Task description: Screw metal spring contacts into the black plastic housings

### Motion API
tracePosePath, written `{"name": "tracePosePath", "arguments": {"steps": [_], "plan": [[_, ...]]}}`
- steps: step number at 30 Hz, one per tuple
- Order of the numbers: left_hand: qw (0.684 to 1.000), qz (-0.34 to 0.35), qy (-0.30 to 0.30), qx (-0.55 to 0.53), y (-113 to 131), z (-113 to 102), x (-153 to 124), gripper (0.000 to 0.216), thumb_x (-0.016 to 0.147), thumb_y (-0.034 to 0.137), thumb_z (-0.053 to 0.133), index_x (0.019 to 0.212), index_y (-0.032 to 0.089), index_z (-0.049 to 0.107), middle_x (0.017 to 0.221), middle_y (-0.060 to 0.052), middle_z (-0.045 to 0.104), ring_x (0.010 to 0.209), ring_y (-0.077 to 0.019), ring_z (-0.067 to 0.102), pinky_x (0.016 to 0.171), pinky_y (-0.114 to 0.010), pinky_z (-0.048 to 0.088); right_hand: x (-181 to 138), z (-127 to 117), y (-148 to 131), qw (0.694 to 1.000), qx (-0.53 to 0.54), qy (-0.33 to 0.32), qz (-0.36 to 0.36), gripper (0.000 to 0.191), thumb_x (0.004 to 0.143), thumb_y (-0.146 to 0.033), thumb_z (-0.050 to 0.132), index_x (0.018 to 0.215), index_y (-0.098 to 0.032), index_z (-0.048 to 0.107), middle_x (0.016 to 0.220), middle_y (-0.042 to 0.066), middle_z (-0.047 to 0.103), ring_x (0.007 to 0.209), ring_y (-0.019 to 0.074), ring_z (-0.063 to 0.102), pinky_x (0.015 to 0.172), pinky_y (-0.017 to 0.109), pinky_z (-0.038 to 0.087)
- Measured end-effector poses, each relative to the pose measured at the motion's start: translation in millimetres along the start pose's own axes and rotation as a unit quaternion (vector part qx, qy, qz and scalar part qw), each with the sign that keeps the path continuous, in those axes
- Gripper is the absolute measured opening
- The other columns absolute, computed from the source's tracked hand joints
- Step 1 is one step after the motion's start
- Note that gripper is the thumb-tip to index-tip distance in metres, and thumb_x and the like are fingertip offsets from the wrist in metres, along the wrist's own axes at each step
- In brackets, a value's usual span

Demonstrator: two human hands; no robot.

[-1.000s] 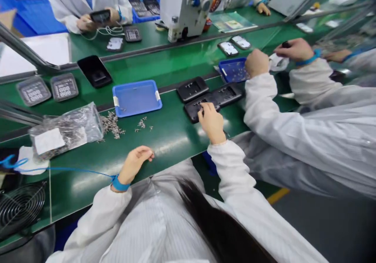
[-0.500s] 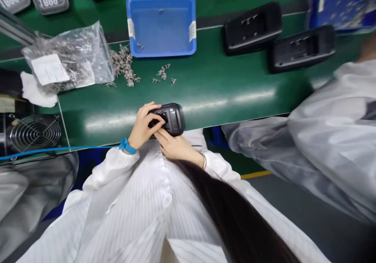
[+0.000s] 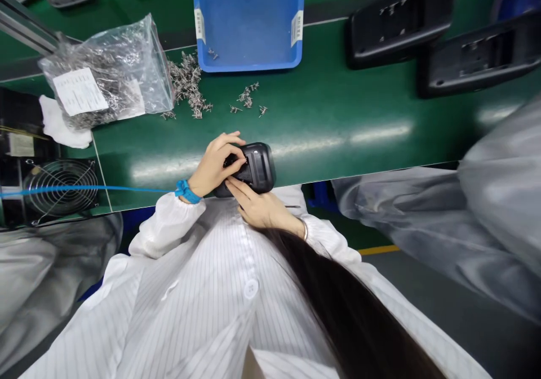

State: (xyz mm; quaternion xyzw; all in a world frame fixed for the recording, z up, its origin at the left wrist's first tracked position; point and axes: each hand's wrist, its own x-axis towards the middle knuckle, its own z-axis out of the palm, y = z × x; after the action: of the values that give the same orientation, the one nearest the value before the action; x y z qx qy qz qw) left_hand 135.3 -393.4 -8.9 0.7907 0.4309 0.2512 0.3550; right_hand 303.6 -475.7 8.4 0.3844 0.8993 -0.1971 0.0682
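Note:
A black plastic housing [image 3: 262,167] with a recess in its face lies at the table's front edge, close against my body. My left hand [image 3: 217,163], with a blue strap on the wrist, reaches over the housing. Its thumb and forefinger pinch together at the recess, and whatever may be between them is hidden. The other fingers curl toward the far side. From the near side, my right hand [image 3: 264,207] lays its fingers against the housing and steadies it. Small metal spring-like pieces [image 3: 246,96] lie beyond my hands, beside a larger pile [image 3: 188,83].
A blue tray [image 3: 249,29] holds a few small pieces. Left of it is a clear plastic bag [image 3: 114,77] of metal parts. Similar black housings [image 3: 399,23] sit at the right. A fan [image 3: 61,187] stands at left, a blue cord [image 3: 127,188] crossing it. A co-worker's grey sleeve [image 3: 502,159] is at right.
The view has shifted, so the table things sit higher and further right. My left forefinger and thumb have moved slightly over the recess; both hands stay on the housing.

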Motion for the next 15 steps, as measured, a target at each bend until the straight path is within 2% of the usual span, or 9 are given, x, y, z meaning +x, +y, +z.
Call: {"name": "tracePosePath", "arguments": {"steps": [4,6,10,15], "plan": [[0.998,0.033,-0.054,-0.008,-7.3,-8.9,8.0,0.007,0.094,0.026,0.055,0.095,0.02,0.059,0.122,-0.006,0.063,0.132,-0.0214,0.051,0.122,-0.053,0.023,-1.2,3.5,1.8,0.999,-0.012,0.045,-0.021,0.055,0.095,-0.019,0.028,0.148,-0.007,0.037,0.153,0.013,0.036,0.127,0.0218,0.055,0.068,0.025,0.059],[0.996,0.052,-0.069,-0.027,-11.8,-10.4,10.8,0.009,0.095,0.027,0.054,0.096,0.021,0.059,0.122,-0.006,0.063,0.129,-0.0207,0.052,0.121,-0.052,0.026,-1.7,5.3,1.7,0.998,-0.01,0.059,-0.019,0.055,0.095,-0.019,0.03,0.148,-0.007,0.038,0.153,0.013,0.035,0.129,0.0218,0.053,0.07,0.025,0.06],[0.995,0.065,-0.06,-0.054,-18.5,-8.0,11.6,0.012,0.095,0.031,0.053,0.095,0.02,0.06,0.123,-0.009,0.062,0.124,-0.0205,0.055,0.112,-0.046,0.04,-2.5,6.5,1.5,0.997,-0.009,0.069,-0.017,0.054,0.095,-0.018,0.032,0.147,-0.006,0.038,0.152,0.013,0.037,0.129,0.0216,0.053,0.068,0.025,0.06],[0.995,0.058,-0.069,-0.053,-18.7,-6.8,10.1,0.011,0.095,0.03,0.053,0.093,0.02,0.058,0.125,-0.01,0.061,0.125,-0.0212,0.053,0.111,-0.047,0.039,-4.4,5.8,2.1,0.997,-0.018,0.07,-0.024,0.053,0.096,-0.018,0.03,0.147,-0.005,0.038,0.153,0.013,0.037,0.132,0.0196,0.05,0.067,0.022,0.059]]}}
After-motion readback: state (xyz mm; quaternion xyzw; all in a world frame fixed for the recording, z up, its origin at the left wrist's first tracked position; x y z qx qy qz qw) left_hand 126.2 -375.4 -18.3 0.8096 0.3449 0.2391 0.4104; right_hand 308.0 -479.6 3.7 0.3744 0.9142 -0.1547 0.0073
